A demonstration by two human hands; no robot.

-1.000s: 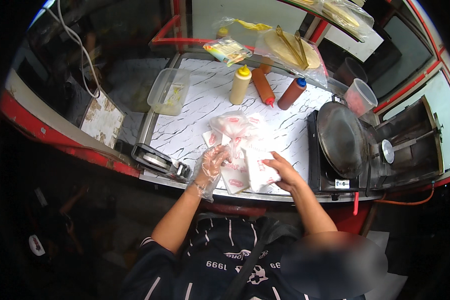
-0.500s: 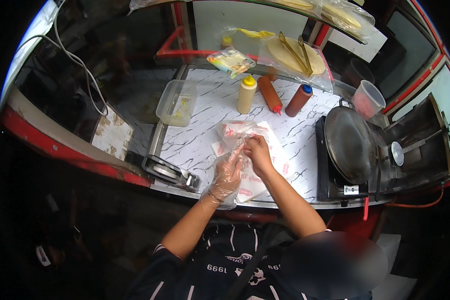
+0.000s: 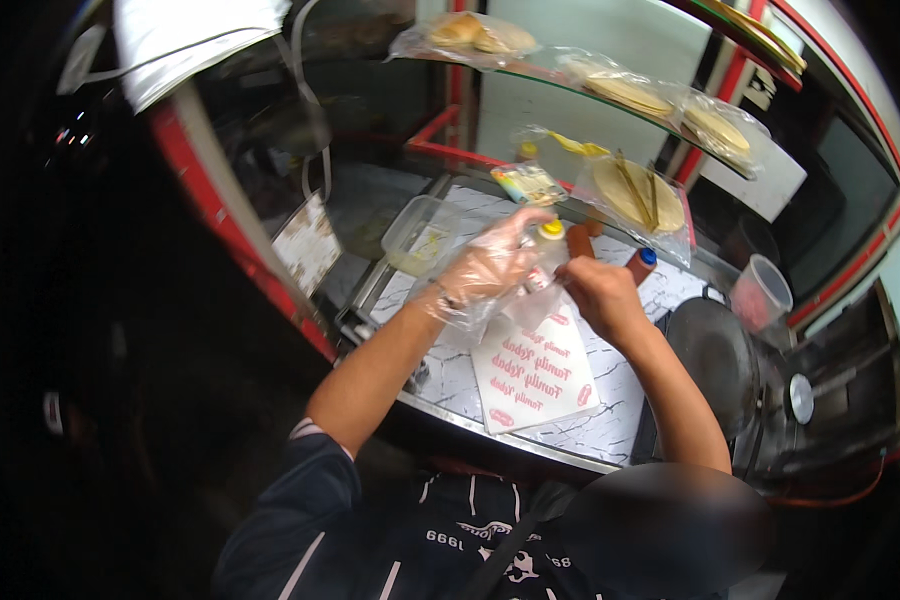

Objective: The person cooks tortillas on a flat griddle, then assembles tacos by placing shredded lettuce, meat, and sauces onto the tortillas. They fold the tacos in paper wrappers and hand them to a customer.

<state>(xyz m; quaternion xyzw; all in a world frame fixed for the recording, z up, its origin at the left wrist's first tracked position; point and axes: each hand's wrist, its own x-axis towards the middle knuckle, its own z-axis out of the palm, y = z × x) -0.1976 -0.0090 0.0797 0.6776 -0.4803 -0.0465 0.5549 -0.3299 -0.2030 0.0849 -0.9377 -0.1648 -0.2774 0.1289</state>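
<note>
My left hand (image 3: pixel 490 262), in a loose clear plastic glove, is over the middle of the counter, one finger stretched toward the yellow cap of a squeeze bottle (image 3: pixel 551 232). A small white paper wrapper (image 3: pixel 538 305) with pink print is raised between my hands. The left hand grips its left side, the fingertips partly hidden by the glove. My bare right hand (image 3: pixel 602 298) is closed, fingertips pinching the wrapper's upper right edge. Below lies a stack of printed white paper sheets (image 3: pixel 535 375). Behind the right hand are an orange squeeze bottle (image 3: pixel 580 241) and a blue-capped bottle (image 3: pixel 643 263).
A clear plastic tub (image 3: pixel 420 235) stands to the left. On the right are a dark round pan (image 3: pixel 712 355) and a clear bucket (image 3: pixel 760 292). Bagged flatbread (image 3: pixel 635 195) with tongs (image 3: pixel 632 190) lies at the back, below a glass shelf (image 3: pixel 570 82) bearing more bread.
The view has shifted, showing more of the shelf. Both hands have moved away from me with the small wrapper, lifting off the paper stack, and stand farther apart.
</note>
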